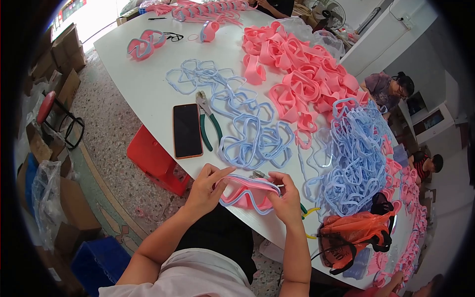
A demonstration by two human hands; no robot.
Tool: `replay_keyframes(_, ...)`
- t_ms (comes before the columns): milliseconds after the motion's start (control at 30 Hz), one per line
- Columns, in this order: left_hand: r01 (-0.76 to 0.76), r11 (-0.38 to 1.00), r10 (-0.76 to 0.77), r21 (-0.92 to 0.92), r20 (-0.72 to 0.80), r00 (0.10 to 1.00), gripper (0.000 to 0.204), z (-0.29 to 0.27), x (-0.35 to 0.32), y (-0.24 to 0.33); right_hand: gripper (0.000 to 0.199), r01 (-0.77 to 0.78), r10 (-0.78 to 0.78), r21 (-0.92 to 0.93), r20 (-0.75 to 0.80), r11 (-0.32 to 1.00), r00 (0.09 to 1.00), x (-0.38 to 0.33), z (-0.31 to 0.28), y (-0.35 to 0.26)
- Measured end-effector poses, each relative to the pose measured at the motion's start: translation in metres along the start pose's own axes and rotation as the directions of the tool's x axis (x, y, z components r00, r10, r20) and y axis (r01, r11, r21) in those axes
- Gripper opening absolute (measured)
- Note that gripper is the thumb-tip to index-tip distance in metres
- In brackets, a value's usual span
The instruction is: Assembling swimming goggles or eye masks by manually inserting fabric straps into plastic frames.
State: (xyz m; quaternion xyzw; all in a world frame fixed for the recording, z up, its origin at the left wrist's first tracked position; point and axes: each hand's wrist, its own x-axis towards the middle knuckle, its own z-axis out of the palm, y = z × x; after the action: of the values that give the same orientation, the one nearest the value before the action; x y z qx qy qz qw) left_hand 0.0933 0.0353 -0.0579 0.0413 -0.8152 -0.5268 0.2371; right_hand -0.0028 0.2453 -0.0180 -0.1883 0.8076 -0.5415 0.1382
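Observation:
Over the table's near edge I hold a pink goggle-shaped piece [243, 200] with a thin light-blue rim. My left hand [204, 192] pinches its left end between thumb and fingers. At the right end, my right hand [286, 199] is closed on the rim and the pink part. Just beyond lies a heap of loose light-blue rims [255, 141]. Pliers with dark green handles [216, 129] rest beside a dark phone [187, 131]. Another metal tool head [258, 174] shows behind the held piece, partly hidden by it and my right hand.
A pile of pink pieces [302, 69] and a big tangle of blue rims [356, 153] cover the table's right side. An orange plastic bag [351, 235] sits near right. A red stool [153, 158] and cardboard boxes [76, 203] stand left. Other people [388, 91] sit at right.

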Motion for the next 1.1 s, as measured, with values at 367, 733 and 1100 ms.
replay_keyframes(367,-0.184,0.977,0.189,-0.107,0.042,0.981,0.029,-0.015,0.005,0.016,0.037,0.005,-0.027,0.238,0.088,0.971,0.996,-0.019,-0.001,-0.016)
replay_keyframes(733,-0.475,0.88,0.473,0.028,-0.15,0.868,0.029,-0.012,0.012,0.021,0.033,-0.343,0.198,0.746,0.28,0.571,0.939,-0.031,-0.003,-0.024)
replay_keyframes(1100,-0.372,0.926,0.36,-0.069,-0.145,0.922,0.02,-0.009,0.022,0.034,0.091,-0.194,-0.126,0.928,0.245,0.318,0.961,-0.036,-0.002,-0.001)
